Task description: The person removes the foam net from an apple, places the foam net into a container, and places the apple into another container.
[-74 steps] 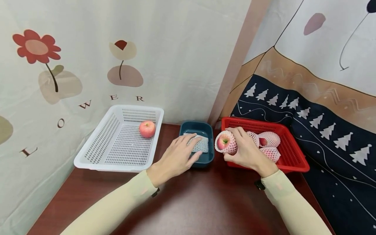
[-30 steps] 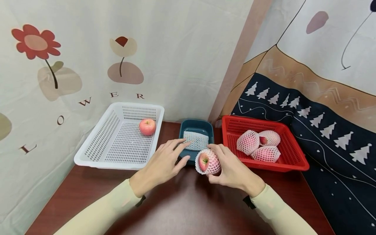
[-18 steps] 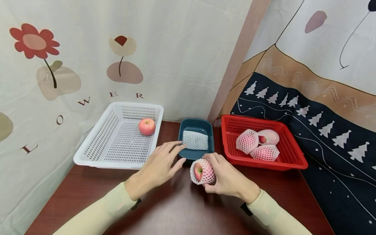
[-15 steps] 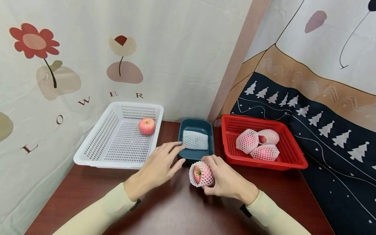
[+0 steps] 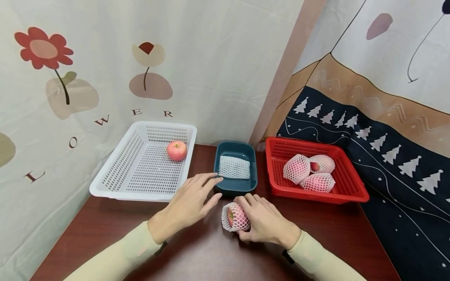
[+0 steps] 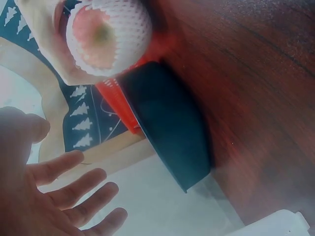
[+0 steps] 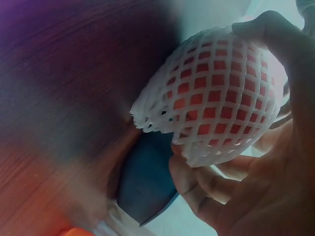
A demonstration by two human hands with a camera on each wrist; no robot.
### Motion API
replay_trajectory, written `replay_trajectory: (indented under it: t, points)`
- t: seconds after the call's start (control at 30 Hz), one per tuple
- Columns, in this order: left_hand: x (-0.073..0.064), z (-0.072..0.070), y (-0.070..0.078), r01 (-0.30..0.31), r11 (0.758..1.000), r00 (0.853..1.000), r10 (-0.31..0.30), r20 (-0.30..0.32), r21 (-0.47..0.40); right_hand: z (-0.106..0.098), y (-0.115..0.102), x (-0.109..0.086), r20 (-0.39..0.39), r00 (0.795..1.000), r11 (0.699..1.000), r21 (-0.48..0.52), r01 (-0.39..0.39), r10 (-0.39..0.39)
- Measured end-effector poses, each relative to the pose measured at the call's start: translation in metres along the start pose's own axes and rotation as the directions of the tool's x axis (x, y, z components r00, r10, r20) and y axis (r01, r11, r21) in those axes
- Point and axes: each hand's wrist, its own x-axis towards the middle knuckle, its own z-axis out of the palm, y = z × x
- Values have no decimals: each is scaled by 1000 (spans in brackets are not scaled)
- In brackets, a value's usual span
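An apple [image 5: 231, 216] in a white foam net sleeve [image 5: 241, 219] is gripped from the right by my right hand [image 5: 268, 220], its stem end facing left out of the sleeve. In the right wrist view, thumb and fingers curl round the netted apple [image 7: 216, 93]. My left hand [image 5: 186, 205] holds nothing; its fingers are spread, the fingertips right at the left rim of the dark teal tray [image 5: 242, 187]. The left wrist view shows the same spread fingers [image 6: 93, 196], apart from the apple. Inside the tray lies a flattened white foam net [image 5: 234, 167].
A white perforated basket [image 5: 114, 195] with one bare apple [image 5: 177, 150] stands at the left. The red basket [image 5: 351, 197] at the right holds three net-wrapped apples [image 5: 297, 169]. All sit on a dark red wooden table [image 5: 197, 253], with printed curtains [image 5: 218, 70] behind.
My right hand has brought the netted apple out of the red basket, left and towards me, in front of the tray. My left hand has drawn back from over the tray to its left side.
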Motion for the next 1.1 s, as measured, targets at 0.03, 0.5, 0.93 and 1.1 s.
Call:
replay_trajectory:
  t: [0.03, 0.5, 0.93, 1.1]
  points:
    - [0, 0, 0, 0, 1000, 1000, 0, 1, 0, 0, 0, 0, -4, 1000, 1000, -2, 1, -1]
    - [-6, 3, 2, 7, 1000, 999, -7, 39, -12, 5, 2, -5, 31, 999, 989, 148, 21, -25]
    - [-5, 3, 2, -32, 999, 999, 32, 25, -34, -2, 4, -1, -30, 1000, 976, 218, 7, -1]
    - [-4, 4, 4, -102, 993, 995, 101, -16, -56, -9, 4, 2, -67, 998, 974, 226, 18, -3]
